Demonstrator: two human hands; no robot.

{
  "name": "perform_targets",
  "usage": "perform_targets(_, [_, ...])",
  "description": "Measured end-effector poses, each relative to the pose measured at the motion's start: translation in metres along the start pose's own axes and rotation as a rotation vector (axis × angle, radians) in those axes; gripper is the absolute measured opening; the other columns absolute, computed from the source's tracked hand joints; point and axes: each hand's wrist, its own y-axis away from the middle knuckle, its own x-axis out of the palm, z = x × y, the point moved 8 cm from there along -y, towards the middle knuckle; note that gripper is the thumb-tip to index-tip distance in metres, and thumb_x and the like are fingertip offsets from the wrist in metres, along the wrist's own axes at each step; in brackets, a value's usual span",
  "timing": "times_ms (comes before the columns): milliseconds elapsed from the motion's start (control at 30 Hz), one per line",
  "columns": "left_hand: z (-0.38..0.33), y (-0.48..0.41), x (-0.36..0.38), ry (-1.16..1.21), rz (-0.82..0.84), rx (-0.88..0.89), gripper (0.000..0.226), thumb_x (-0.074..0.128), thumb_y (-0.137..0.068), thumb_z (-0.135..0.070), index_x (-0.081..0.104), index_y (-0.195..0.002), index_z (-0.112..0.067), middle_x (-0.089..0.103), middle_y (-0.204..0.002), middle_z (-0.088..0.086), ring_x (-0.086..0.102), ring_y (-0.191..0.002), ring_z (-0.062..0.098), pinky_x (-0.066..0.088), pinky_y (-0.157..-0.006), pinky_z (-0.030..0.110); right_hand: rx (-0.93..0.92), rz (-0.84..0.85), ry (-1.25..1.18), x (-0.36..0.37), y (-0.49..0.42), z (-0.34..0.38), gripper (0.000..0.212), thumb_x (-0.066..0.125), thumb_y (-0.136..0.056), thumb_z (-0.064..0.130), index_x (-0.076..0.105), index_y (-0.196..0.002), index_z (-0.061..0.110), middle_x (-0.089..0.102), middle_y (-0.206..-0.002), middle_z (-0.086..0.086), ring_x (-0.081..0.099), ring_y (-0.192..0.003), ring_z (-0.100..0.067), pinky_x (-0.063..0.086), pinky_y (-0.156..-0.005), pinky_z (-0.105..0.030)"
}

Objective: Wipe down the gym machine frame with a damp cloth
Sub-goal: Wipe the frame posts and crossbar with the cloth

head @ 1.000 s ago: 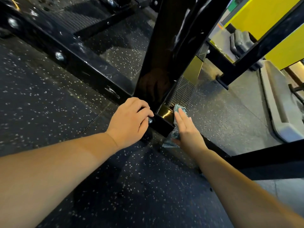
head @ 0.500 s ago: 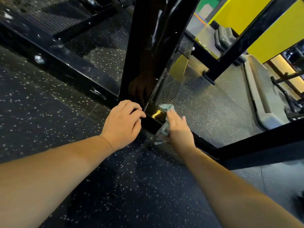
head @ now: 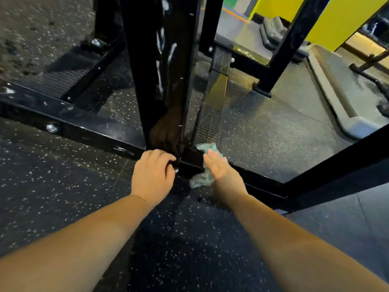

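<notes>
One glossy black steel frame post (head: 164, 70) upright, one crumpled pale-green cloth (head: 199, 179) at its foot, long axis near-to-far, right hand (head: 223, 173) fingers flat, pressing it, left hand (head: 152, 175) fingers curled against post base

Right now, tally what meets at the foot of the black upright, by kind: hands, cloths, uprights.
Hands: 2, the left hand and the right hand
Cloths: 1, the pale green cloth under the right hand's straight fingers
Uprights: 1, the black upright
Total: 4
</notes>
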Motion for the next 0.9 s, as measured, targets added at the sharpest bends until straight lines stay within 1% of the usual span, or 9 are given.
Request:
perform_targets(67, [0.0,-0.008,-0.004,-0.049,0.05,0.006,0.039,0.037,-0.084,-0.027,0.068,-0.104,-0.016,0.065,-0.102,0.001,0.053,-0.102,0.027,0.043,-0.086,0.038,0.089,-0.017,-0.053,0.004,0.019,-0.034,0.089,0.071,-0.058,-0.025,0.045,-0.139,0.0,0.04,-0.147,-0.016,0.045,-0.132,-0.036,0.018,-0.11,-0.044])
perform_targets(200, [0.01,-0.008,-0.003,-0.151,0.251,-0.082,0.031,0.04,-0.095,-0.025,0.06,-0.119,-0.022,0.056,-0.121,-0.002,0.043,-0.117,0.021,0.037,-0.1,0.034,0.123,0.142,-0.142,0.014,0.015,-0.032,0.075,0.055,-0.094,0.004,0.011,-0.153,0.014,0.007,-0.161,-0.002,0.008,-0.149,-0.02,-0.001,-0.117,-0.025])
perform_targets(367, [0.026,0.002,-0.037,-0.327,0.576,-0.451,0.04,0.041,-0.097,-0.033,0.047,-0.134,-0.02,0.047,-0.137,0.007,0.045,-0.125,0.026,0.036,-0.104,0.033,-0.111,0.033,-0.03,-0.002,-0.019,0.033,0.069,0.038,-0.095,-0.002,0.002,-0.153,0.008,0.003,-0.161,-0.01,0.002,-0.148,-0.025,0.008,-0.121,-0.035])
perform_targets(433, [0.019,0.003,-0.065,-0.29,0.504,-0.554,0.04,0.044,-0.096,-0.03,0.049,-0.132,-0.013,0.05,-0.135,0.01,0.048,-0.122,0.027,0.038,-0.103,0.034,-0.161,0.052,-0.099,-0.008,-0.017,0.039,0.066,0.041,-0.092,-0.006,0.017,-0.151,0.011,0.019,-0.157,-0.01,0.018,-0.146,-0.025,0.027,-0.115,-0.03])
perform_targets(500, [0.009,-0.003,-0.092,-0.237,0.399,-0.603,0.037,0.043,-0.097,-0.022,0.051,-0.129,-0.007,0.053,-0.131,0.013,0.049,-0.121,0.029,0.038,-0.099,0.033,-0.074,0.065,-0.23,-0.018,-0.016,0.03,0.052,0.044,-0.09,-0.004,0.043,-0.138,0.016,0.052,-0.135,-0.008,0.051,-0.121,-0.025,0.046,-0.093,-0.031])
perform_targets(633, [-0.002,-0.016,-0.13,0.099,0.094,-0.664,0.025,0.039,-0.098,-0.014,0.057,-0.114,-0.008,0.056,-0.116,0.015,0.055,-0.09,0.023,0.042,-0.077,0.03,0.402,-0.047,-0.914,-0.047,-0.019,0.002,0.018,0.055,-0.091,0.013,0.061,-0.108,0.01,0.064,-0.094,-0.003,0.059,-0.086,-0.02,0.041,-0.071,-0.027])
perform_targets(733, [0.003,-0.023,-0.134,0.521,-0.128,-0.718,0.02,0.04,-0.097,-0.018,0.052,-0.082,-0.021,0.051,-0.09,0.0,0.045,-0.068,0.008,0.038,-0.062,0.023,0.58,-0.138,-1.542,-0.058,-0.029,0.029,0.038,0.063,-0.09,0.037,0.053,-0.121,0.016,0.059,-0.115,0.004,0.057,-0.105,-0.017,0.044,-0.089,-0.03])
perform_targets(800, [0.003,-0.031,-0.129,0.805,-0.206,-0.755,0.026,0.038,-0.099,-0.031,0.056,-0.084,-0.02,0.054,-0.082,-0.002,0.045,-0.066,0.009,0.035,-0.058,0.025,0.566,-0.107,-1.814,-0.067,-0.037,0.068,0.059,0.054,-0.085,0.059,0.049,-0.132,0.022,0.056,-0.132,-0.001,0.055,-0.118,-0.02,0.041,-0.105,-0.043])
perform_targets(900, [-0.01,-0.055,-0.12,1.041,-0.081,-0.607,0.041,0.036,-0.098,-0.05,0.066,-0.095,-0.022,0.068,-0.09,-0.003,0.06,-0.073,0.009,0.046,-0.061,0.023,0.456,-0.259,-1.779,-0.092,-0.036,0.106,0.065,0.038,-0.095,0.055,0.016,-0.152,0.032,0.017,-0.158,0.011,0.018,-0.144,-0.009,0.012,-0.12,-0.031])
